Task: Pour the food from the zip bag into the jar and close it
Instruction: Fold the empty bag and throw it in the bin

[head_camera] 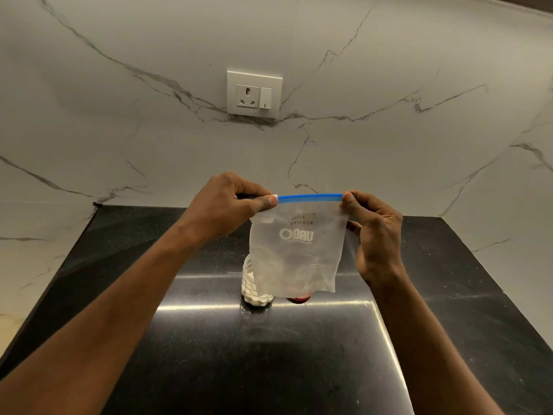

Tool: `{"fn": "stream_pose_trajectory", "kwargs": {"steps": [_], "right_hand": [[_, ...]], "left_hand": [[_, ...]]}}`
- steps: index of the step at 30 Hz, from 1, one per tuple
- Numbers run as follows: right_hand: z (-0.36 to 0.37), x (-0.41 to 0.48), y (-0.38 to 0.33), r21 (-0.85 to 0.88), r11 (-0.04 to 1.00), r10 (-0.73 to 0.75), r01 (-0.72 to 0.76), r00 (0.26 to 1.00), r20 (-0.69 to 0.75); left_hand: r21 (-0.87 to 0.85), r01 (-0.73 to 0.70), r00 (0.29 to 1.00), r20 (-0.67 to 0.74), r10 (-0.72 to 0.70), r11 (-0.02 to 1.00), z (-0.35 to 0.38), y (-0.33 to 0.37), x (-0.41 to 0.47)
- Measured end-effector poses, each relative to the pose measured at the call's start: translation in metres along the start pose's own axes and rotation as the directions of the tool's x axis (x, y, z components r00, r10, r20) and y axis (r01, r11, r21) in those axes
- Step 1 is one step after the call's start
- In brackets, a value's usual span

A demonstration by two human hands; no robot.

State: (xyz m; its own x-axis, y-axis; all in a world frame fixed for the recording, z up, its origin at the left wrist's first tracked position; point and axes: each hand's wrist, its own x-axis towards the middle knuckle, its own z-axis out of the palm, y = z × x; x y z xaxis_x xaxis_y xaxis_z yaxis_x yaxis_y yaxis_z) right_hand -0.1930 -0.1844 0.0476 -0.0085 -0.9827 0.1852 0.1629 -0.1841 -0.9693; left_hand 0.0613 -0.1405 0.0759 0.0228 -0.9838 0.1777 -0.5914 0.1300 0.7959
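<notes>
A big white marble wall point(389, 70) with thin grey veins stands at the back. In front of it lies a shiny black stone counter point(209, 354), smooth and speckled. A square white socket plate point(254, 94) sits flat on the wall.

The left hand point(227, 205) and the right hand point(375, 232) hold a zip bag point(296, 250) up in the air, above the counter. The bag is thin, see-through plastic with a blue strip along the top and a small label that reads "milk powder". Each hand pinches one top corner between thumb and fingers.

Behind the bag, a clear glass jar point(250, 283) stands on the counter with white powder inside. Something small and red point(297, 299) peeks out just beside it.
</notes>
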Motion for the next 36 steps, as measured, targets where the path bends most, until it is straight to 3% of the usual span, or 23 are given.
{"fn": "stream_pose_trajectory", "kwargs": {"steps": [11, 14, 16, 18, 20, 24, 28, 32, 36], "right_hand": [[0.000, 0.002, 0.002, 0.048, 0.998, 0.037, -0.037, 0.999, -0.004], [0.000, 0.003, 0.001, 0.106, 0.989, 0.100, -0.099, 0.995, -0.007], [-0.001, 0.005, 0.001, 0.133, 0.983, 0.132, -0.130, 0.991, -0.008], [0.000, 0.005, 0.003, 0.147, 0.977, 0.159, -0.156, 0.987, -0.006], [0.001, 0.006, 0.008, 0.185, 0.966, 0.181, -0.179, 0.983, 0.006], [0.000, 0.004, 0.019, 0.207, 0.952, 0.204, -0.226, 0.971, 0.125], [-0.001, -0.015, 0.034, -0.039, 0.955, 0.285, -0.295, 0.867, 0.409], [0.003, -0.027, 0.044, -0.107, 0.953, 0.303, -0.284, 0.877, 0.373], [0.002, -0.026, 0.046, -0.034, 0.941, 0.327, -0.336, 0.882, 0.338]], "left_hand": [[-0.077, -0.010, 0.999, -0.051, 0.006, 0.997, -0.013, -0.014, -0.005], [-0.348, 0.048, 0.998, -0.030, -0.062, 0.936, -0.005, -0.024, -0.008], [-0.538, 0.108, 0.994, 0.074, -0.081, 0.836, 0.006, -0.034, -0.012], [-0.620, 0.169, 0.982, 0.168, -0.081, 0.766, 0.022, -0.045, -0.019], [-0.616, 0.220, 0.973, 0.197, -0.123, 0.756, 0.038, -0.051, -0.027], [-0.640, 0.222, 0.968, 0.053, -0.245, 0.736, 0.055, -0.055, -0.035], [-0.744, 0.242, 0.947, 0.041, -0.320, 0.622, 0.052, -0.052, -0.033], [-0.743, 0.321, 0.934, 0.145, -0.327, 0.587, 0.045, -0.048, -0.035], [-0.716, 0.405, 0.909, 0.249, -0.335, 0.569, 0.036, -0.050, -0.035]]}}
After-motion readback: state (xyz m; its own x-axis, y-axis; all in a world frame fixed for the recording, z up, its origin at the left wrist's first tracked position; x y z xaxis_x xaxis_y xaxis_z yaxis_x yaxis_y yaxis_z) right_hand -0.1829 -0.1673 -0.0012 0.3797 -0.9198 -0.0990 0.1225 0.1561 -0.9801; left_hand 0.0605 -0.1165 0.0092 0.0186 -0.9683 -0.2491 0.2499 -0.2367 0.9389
